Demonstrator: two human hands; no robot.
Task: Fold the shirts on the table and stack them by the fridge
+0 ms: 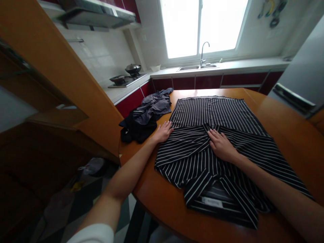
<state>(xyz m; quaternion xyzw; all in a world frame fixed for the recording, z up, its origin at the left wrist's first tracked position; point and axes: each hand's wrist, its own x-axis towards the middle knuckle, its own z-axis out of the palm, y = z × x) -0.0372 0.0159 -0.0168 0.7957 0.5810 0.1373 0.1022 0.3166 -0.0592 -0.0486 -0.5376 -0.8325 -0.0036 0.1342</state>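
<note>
A black shirt with white stripes lies spread on the wooden table, its collar toward me and its hem toward the window. The left sleeve is laid across the shirt front. A white label shows inside the collar. My left hand rests flat, fingers stretched out, at the shirt's left edge. Near the middle of the shirt, my right hand lies palm down on the cloth at the sleeve's end, its fingers extended. Neither hand grips the fabric visibly.
A heap of dark clothes sits on the left side of the round-edged table. Behind are a stove with a lidded pan, a sink under the window, and a fridge at right. A wooden cabinet stands left.
</note>
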